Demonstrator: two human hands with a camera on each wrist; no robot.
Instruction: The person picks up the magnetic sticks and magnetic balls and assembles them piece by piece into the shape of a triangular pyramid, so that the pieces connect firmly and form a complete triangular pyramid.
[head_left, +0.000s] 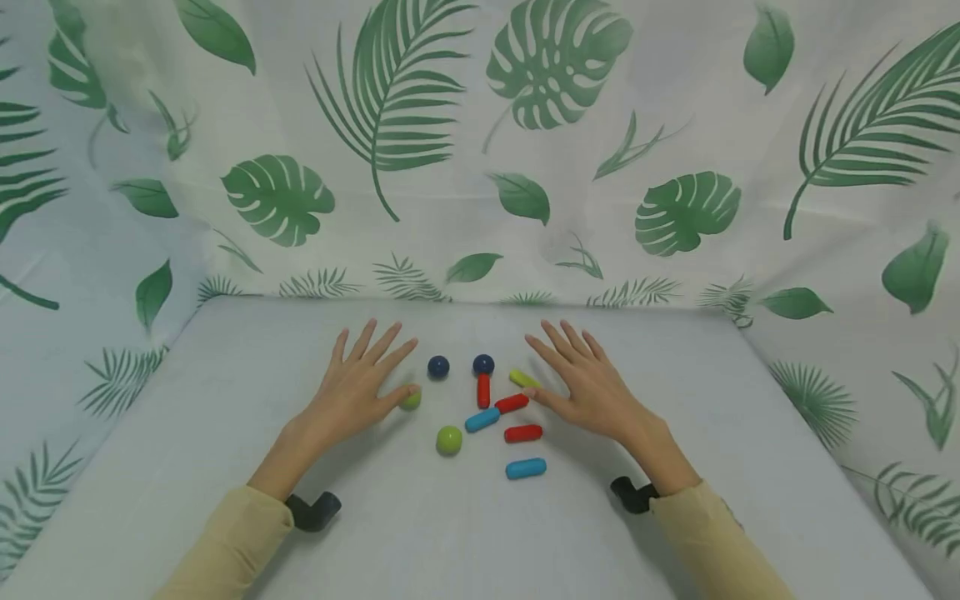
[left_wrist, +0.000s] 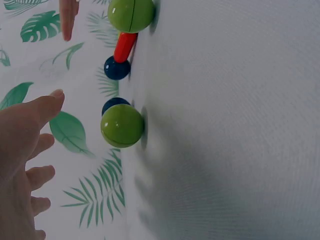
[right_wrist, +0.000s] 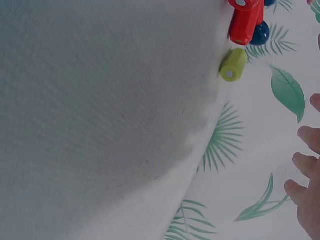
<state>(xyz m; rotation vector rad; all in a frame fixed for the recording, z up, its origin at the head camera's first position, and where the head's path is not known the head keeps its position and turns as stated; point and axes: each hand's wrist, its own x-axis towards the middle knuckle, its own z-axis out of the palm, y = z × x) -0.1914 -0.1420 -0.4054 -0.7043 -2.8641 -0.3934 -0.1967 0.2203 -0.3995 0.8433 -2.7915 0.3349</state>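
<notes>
Both hands hover over the white table with fingers spread, holding nothing. The left hand is on the left, its thumb overlapping a green ball in the head view; the left wrist view shows a gap between them. The right hand is on the right, its thumb tip over the end of a yellow-green stick. Between the hands lie two dark blue balls, another green ball, red sticks and two blue sticks. One red stick lies right at a dark blue ball.
The white table ends at a leaf-printed curtain behind and at both sides. Black wrist-worn pieces stick out from both sleeve cuffs. The hands cast soft shadows on the table.
</notes>
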